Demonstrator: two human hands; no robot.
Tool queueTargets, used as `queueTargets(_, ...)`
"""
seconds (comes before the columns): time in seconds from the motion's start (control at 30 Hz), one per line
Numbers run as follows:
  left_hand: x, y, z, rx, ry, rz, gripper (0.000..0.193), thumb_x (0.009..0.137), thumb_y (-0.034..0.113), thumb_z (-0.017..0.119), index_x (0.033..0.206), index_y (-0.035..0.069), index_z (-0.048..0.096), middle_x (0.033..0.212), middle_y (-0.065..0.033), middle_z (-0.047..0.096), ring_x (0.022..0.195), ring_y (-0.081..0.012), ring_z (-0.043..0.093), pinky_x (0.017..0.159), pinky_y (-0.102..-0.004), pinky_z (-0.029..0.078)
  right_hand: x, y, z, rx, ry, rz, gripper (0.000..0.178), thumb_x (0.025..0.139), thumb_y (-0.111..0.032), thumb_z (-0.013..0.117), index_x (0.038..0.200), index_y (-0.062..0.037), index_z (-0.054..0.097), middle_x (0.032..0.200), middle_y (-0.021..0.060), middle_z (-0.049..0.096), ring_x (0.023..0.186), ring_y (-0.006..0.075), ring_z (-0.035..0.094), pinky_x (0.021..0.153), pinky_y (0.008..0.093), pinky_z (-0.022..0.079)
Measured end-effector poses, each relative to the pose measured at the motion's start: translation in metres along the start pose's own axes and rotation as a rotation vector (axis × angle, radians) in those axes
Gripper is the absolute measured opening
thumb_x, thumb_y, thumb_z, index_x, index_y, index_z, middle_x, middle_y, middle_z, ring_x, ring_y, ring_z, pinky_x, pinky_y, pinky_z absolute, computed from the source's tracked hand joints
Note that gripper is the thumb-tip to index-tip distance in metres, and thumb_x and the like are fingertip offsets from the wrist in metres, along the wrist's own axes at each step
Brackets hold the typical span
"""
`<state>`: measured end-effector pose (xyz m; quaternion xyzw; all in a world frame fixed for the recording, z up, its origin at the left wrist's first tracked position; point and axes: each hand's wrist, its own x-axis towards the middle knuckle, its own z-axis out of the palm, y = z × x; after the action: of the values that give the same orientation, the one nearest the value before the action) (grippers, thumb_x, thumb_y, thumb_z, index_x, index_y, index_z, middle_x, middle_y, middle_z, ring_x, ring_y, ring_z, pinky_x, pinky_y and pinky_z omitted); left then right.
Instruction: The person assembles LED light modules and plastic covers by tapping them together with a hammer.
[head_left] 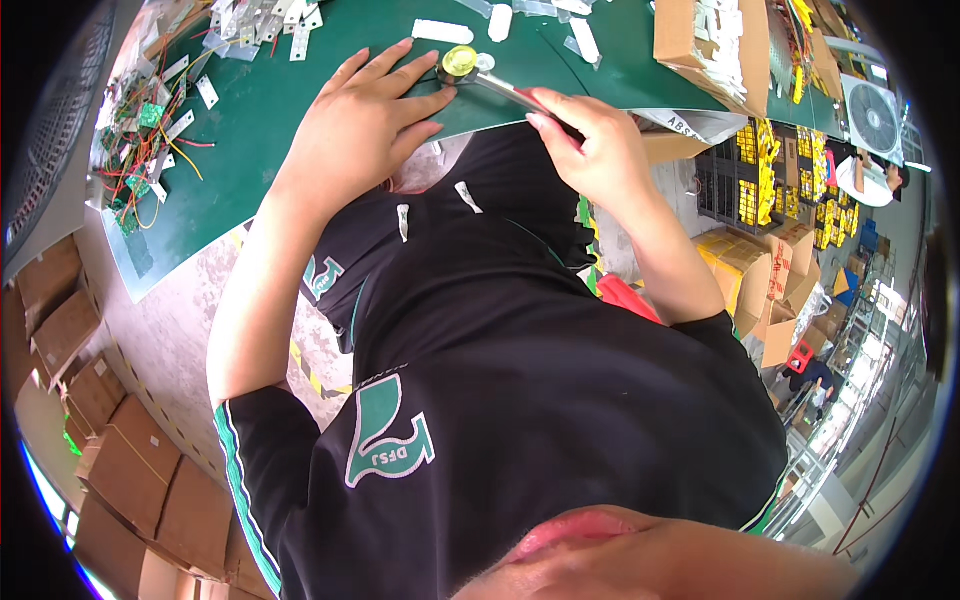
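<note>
My left hand (355, 130) lies palm down near the front edge of the green table, fingers spread. Its fingertips are close beside the head of a small hammer. My right hand (600, 145) is closed round the hammer (512, 92), whose silver handle slants up and left. At its far end sits a round, see-through yellow face (459, 62) over a dark part. Whether anything lies under the head or under my left palm is hidden. Just beyond my left fingers lies a long white plastic piece (443, 32).
The green table (255, 125) carries a tangle of coloured wires with small circuit boards (150, 115) at left. White tabbed pieces (300, 40) lie scattered behind. An open cardboard box (745, 60) of white parts stands at right. A fan (872, 118) and stacked cartons (150, 465) flank the workplace.
</note>
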<state>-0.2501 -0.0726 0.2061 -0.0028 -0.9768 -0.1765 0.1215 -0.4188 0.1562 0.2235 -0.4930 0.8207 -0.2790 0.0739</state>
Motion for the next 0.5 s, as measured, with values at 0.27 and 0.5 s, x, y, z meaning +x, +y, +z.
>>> queueTargets(0.27,0.000,0.001,0.001,0.007,-0.045,0.013,0.035,0.094,0.025,0.070,0.128,0.020,0.074,0.148,-0.0075,0.059,0.143,-0.0325,0.048,0.120,-0.0521,0.036,-0.006,0.014,0.009,0.118,0.101,0.071,0.026,0.094,-0.023,0.073,0.116,-0.0081,0.072,0.090,0.0137,0.073,0.071,0.0274,0.069,0.065,0.0362,0.054)
queueTargets(0.5,0.001,0.000,-0.001,0.015,-0.027,0.003,0.036,0.093,0.024,0.070,0.129,0.020,0.073,0.146,-0.0077,0.061,0.142,-0.0325,0.049,0.119,-0.0518,0.036,0.032,-0.006,0.019,0.225,-0.019,0.127,0.036,0.088,-0.025,0.083,0.115,-0.0064,0.068,0.071,-0.0012,0.058,0.064,0.0061,0.051,0.060,0.0259,0.044)
